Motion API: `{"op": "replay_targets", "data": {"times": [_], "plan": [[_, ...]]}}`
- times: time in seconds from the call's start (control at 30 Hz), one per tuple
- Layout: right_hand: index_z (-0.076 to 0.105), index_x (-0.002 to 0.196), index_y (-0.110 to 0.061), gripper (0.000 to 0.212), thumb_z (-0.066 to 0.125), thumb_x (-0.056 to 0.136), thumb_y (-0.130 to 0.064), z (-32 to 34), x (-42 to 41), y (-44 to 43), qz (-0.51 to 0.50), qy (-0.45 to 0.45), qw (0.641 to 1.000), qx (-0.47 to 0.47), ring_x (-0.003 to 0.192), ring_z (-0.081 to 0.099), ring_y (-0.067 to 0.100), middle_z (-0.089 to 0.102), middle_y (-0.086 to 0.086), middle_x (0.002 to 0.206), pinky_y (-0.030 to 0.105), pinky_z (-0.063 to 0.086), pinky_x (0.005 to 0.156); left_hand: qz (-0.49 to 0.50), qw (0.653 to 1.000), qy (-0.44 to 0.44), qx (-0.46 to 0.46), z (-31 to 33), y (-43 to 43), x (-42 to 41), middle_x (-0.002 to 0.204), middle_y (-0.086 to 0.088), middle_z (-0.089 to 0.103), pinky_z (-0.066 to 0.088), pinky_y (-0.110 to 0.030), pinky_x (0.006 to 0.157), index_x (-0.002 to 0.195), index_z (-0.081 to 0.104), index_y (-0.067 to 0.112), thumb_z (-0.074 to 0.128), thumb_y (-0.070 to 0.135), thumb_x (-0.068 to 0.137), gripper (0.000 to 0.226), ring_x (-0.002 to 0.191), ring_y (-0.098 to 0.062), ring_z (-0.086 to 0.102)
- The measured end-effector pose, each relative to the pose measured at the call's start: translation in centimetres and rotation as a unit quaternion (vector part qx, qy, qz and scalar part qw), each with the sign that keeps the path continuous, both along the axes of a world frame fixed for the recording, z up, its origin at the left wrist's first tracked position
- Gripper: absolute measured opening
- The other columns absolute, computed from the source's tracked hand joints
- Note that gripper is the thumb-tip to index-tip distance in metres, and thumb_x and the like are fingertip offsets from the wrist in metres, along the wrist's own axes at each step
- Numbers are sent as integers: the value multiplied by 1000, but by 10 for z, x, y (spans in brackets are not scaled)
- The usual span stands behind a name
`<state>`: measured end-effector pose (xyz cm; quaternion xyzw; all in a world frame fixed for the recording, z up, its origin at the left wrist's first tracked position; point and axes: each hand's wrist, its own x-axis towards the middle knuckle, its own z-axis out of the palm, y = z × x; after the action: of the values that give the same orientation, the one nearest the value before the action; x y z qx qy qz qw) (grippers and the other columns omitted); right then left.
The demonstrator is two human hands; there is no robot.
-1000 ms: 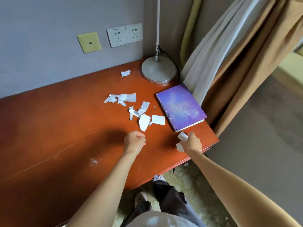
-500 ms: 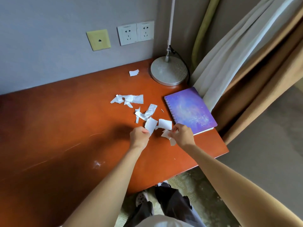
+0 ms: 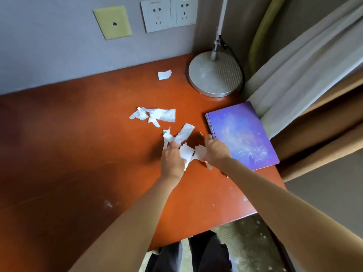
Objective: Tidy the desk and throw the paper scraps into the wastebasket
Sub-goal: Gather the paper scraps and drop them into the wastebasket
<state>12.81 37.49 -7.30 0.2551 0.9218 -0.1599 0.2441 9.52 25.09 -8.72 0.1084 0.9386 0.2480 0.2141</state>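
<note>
Left grip: my left hand (image 3: 172,160) lies palm down on the worktop (image 3: 78,154), fingers loosely curled over the near scraps (image 3: 186,152) and touching them; I cannot tell whether anything is truly pinched.

Right grip: my right hand (image 3: 216,152) is cupped just beside the left, raking scraps toward it. A few white bits show under its palm, probably held, though the view hides the fingertips.

Scraps ahead of the grips: one long strip (image 3: 183,133) with small bits touches my left fingertips. A crumpled cluster (image 3: 155,115) lies further out and to the left, well apart from both hands. A lone scrap (image 3: 164,74) sits far out, near the lamp base (image 3: 215,74).

Progress: early, in my judgement. The near scraps are only being bunched together; the cluster and the lone scrap look untouched, and nothing has reached a wastebasket, which is not in view.

Left to do: gather all three groups, carry them off, then tidy the notebook (image 3: 241,134).

Edges: the notebook's spiral side touches my right hand. The worktop's near edge runs close behind my right wrist, so loose bits swept that way could drop to the floor.

Open room: bare worktop spreads wide to the left of my left hand, good for sweeping. The right side is crowded by notebook, lamp base and curtain (image 3: 294,75).
</note>
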Motion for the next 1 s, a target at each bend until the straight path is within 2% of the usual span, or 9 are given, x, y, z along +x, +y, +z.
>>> {"op": "replay_targets", "data": {"times": [0.1, 0.13, 0.2, 0.37, 0.43, 0.5, 0.63, 0.77, 1.0], "plan": [[44, 127, -3, 37, 49, 91, -6, 3, -3, 0, 19, -19, 1000, -5, 113, 56, 33, 58, 17, 120, 36, 47, 89, -29, 999, -14, 23, -3, -10, -3, 88, -11, 63, 46, -25, 68, 88, 63, 5, 62, 14, 86, 9, 92, -27, 59], [49, 124, -3, 34, 48, 90, -9, 6, -3, -1, 13, -22, 1000, -12, 114, 56, 33, 58, 16, 120, 35, 46, 90, -28, 999, -15, 35, -3, -14, -5, 71, -7, 55, 38, -20, 58, 66, 54, 7, 62, 14, 86, 22, 78, -26, 55], [55, 119, -5, 31, 49, 89, -12, 9, -5, -1, -2, -24, 999, -22, 113, 55, 32, 59, 15, 119, 33, 46, 90, -28, 999, -13, 44, -4, -22, -12, 58, 1, 37, 22, -18, 50, 50, 34, 13, 63, 13, 84, 44, 70, -20, 43], [48, 121, -7, 42, 63, 83, -13, 8, -3, -3, 16, -13, 999, -45, 108, 59, 31, 63, 15, 113, 34, 49, 84, 10, 997, 40, 67, 2, -30, -34, 107, -7, 49, 39, -20, 78, 81, 63, -8, 63, 8, 80, 16, 110, -19, 45], [43, 125, -7, 53, 69, 80, -16, 6, -1, -4, 32, -23, 999, -38, 108, 60, 31, 64, 15, 112, 35, 49, 84, 5, 996, 44, 78, 3, -28, -39, 126, -5, 47, 42, -24, 89, 69, 58, -1, 62, 4, 79, 12, 122, -19, 40], [40, 127, -6, 52, 67, 83, -15, 4, 0, -9, 53, -27, 998, -1, 109, 60, 31, 62, 15, 114, 36, 50, 84, -33, 997, 34, 66, 2, -23, -41, 135, -3, 43, 37, -22, 93, 55, 44, 11, 62, 3, 79, 31, 127, -20, 36], [48, 121, -5, 33, 54, 88, -7, 1, -2, -12, 45, -19, 998, 30, 110, 59, 30, 60, 14, 117, 34, 49, 85, -58, 998, 5, 12, -7, -8, -37, 126, -8, 44, 39, -22, 92, 76, 61, 0, 60, 7, 82, 9, 120, -23, 41], [53, 115, -4, 28, 56, 87, -7, 2, -3, -9, -8, -10, 1000, 0, 109, 58, 32, 61, 15, 115, 34, 47, 85, -40, 998, 32, -25, -7, -2, -38, 114, -12, 51, 41, -30, 90, 90, 60, 1, 57, 6, 84, 9, 111, -27, 44], [55, 115, -3, 29, 55, 86, -4, 0, 3, -13, -25, -2, 1000, 5, 109, 57, 32, 60, 16, 115, 35, 47, 85, 57, 996, 12, 64, -2, -18, -35, 112, -15, 55, 44, -22, 75, 93, 58, 0, 65, 8, 84, 14, 106, -26, 54]]}}
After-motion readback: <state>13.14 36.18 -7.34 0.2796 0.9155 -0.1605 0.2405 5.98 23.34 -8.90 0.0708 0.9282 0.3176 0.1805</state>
